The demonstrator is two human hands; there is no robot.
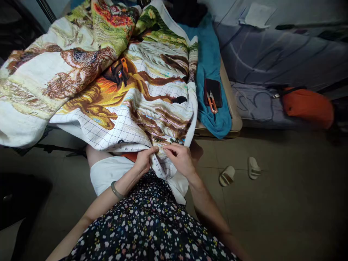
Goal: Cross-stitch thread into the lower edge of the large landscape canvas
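Observation:
A large cross-stitch cloth (127,116) with a printed grid and stitched horse and landscape patterns drapes over my lap and away from me. Its near edge, marked with small numbers, is held by my left hand (145,159), thumb on top and fingers underneath. Just to the right, my right hand (179,157) hovers at the cloth with thumb and forefinger pinched together. Whatever sits between those fingertips is too small to make out. Under the cloth's near edge, white fabric (110,170) lies across my legs.
On the right, a teal towel (209,61) covers part of a padded seat (231,94). Orange-handled thread snips (211,102) lie against a dark flat case (214,87) there. An orange bag (307,107) is farther right. Two slippers (227,176) are on the tiled floor (272,206).

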